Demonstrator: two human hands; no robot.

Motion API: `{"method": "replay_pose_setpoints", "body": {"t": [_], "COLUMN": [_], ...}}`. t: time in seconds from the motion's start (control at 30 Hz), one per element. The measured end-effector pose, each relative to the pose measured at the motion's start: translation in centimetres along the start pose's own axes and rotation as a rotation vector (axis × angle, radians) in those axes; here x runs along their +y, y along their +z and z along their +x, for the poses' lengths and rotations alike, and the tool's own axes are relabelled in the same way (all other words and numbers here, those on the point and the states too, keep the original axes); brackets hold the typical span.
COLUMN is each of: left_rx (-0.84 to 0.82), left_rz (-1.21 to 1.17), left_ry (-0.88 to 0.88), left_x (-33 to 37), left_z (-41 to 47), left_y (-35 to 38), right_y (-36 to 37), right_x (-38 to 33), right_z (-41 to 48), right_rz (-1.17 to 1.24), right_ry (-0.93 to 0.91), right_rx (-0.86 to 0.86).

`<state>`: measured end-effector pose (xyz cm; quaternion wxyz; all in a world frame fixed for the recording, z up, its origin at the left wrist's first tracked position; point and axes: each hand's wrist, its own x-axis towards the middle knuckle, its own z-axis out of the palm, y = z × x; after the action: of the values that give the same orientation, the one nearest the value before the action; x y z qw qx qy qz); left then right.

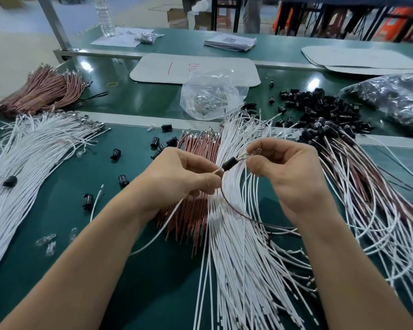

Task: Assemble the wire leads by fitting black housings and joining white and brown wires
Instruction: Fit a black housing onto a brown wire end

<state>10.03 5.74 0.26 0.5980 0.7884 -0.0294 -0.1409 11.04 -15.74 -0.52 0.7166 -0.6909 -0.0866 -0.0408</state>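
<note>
- Green work surface (57,222) of a two-level bench; a water bottle (105,17) and a paper stack (229,42) stand on the far level
- Left hand (181,172) pinches a white wire (167,217) and a brown wire (239,210) between thumb and forefinger, just below a black housing (229,163)
- Right hand (286,170), fingers curled, pinches thin leads at the housing's upper end; what the fingertips hold there is blurred
- Housing is held tilted in the air between both hands, above the centre bundles
- Centre: loose white wires (236,258) fan toward the viewer, with brown wires (196,148) just beside them, partly under the left hand
- Left: a further white bundle (22,163); behind it, a tied brown bundle (45,89)
- Right: a pile of housings (320,101), a clear plastic bag (210,94) near it, and assembled leads (367,186) spread in front of the pile
</note>
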Motion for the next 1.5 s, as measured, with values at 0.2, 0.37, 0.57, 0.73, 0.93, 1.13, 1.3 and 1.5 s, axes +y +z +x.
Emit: {"method": "replay_pose_setpoints", "body": {"t": [0.2,0.37,0.57,0.73,0.93,1.13,1.3,1.5], "left_rx": [0.083,0.57,0.736,0.577,0.354,0.069,0.059,0.118], "left_rz": [0.16,0.63,1.096,0.879,0.175,-0.064,-0.023,0.024], "left_ry": [-0.024,0.36,0.587,0.486,0.265,0.221,0.192,0.215], "left_x": [0.4,-0.3,-0.6,-0.6,-1.0,-1.1,-1.3,-1.0], "left_z": [0.1,-0.3,-0.3,-0.5,0.4,1.0,1.0,0.6], "left_y": [-0.1,0.9,3.4,4.7,3.2,2.0,2.2,2.1], "right_y": [0.5,1.1,1.8,2.3,1.2,-0.1,0.5,0.6], "right_x": [0.3,0.5,1.0,1.1,0.9,0.5,0.5,0.4], "right_z": [-0.1,-0.2,-0.2,-0.2,0.1,0.1,-0.1,-0.2], "right_rz": [-0.103,-0.063,0.02,0.058,0.134,0.111,-0.019,-0.015], "right_ry": [-0.02,-0.036,-0.015,0.006,0.082,0.075,0.009,-0.002], "right_rx": [-0.057,0.008,0.142,0.118,0.023,-0.114,-0.151,-0.163]}}
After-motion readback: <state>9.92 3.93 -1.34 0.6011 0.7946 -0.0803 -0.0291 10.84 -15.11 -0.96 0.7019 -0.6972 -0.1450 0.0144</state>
